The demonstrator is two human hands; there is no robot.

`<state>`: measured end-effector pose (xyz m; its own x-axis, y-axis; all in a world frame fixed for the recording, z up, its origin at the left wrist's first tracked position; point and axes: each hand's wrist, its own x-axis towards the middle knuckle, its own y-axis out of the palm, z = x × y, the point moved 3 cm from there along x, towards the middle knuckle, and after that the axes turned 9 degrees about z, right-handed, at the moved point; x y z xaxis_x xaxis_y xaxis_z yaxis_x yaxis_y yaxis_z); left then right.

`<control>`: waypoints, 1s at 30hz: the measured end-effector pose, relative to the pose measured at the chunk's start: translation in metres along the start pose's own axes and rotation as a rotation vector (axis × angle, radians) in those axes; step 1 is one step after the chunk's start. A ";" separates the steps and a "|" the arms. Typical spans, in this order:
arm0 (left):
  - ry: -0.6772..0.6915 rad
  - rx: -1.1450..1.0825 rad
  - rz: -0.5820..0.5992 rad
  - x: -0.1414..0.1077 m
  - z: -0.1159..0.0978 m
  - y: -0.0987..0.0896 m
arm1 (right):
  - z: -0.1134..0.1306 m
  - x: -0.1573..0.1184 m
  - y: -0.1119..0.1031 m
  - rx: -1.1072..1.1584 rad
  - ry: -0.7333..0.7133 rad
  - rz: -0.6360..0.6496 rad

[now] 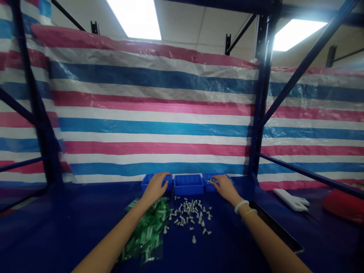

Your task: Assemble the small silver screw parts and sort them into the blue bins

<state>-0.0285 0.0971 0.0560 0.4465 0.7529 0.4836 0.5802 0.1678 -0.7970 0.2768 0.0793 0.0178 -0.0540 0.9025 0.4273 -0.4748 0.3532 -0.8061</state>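
Three blue plastic bins stand in a row at the back of the table. My left hand (155,187) reaches over the left bin (145,184), thumb and fingers apart, with nothing visible between them. My right hand (226,186) is at the right bin (231,179), its fingertips closed around a small silvery metal part (211,181); its exact kind is too small to tell. Between the hands is the middle bin (189,187). In front of it lie many small pale screw-like pieces (190,212), scattered loose. Green-and-clear plastic packets (149,231) are heaped below my left forearm.
A black shallow tray (274,225) lies beside my right forearm. Farther right are a white handheld device (291,200) and a red object (342,204). Blue rack posts (258,113) stand on both sides, with a striped plastic sheet (156,125) behind the table.
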 end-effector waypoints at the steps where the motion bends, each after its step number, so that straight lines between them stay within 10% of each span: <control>1: -0.020 0.030 0.021 0.001 0.010 0.000 | 0.002 -0.003 0.005 -0.039 -0.005 0.024; 10: -0.049 0.124 0.249 0.003 0.046 0.016 | 0.005 -0.001 0.032 -0.166 -0.024 0.106; 30: 0.032 0.014 0.247 -0.006 0.018 0.009 | 0.008 -0.010 0.025 -0.020 -0.162 -0.011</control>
<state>-0.0382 0.1060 0.0389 0.5954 0.7515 0.2842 0.4413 -0.0104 -0.8973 0.2583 0.0770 -0.0036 -0.1908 0.8475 0.4953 -0.4587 0.3691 -0.8083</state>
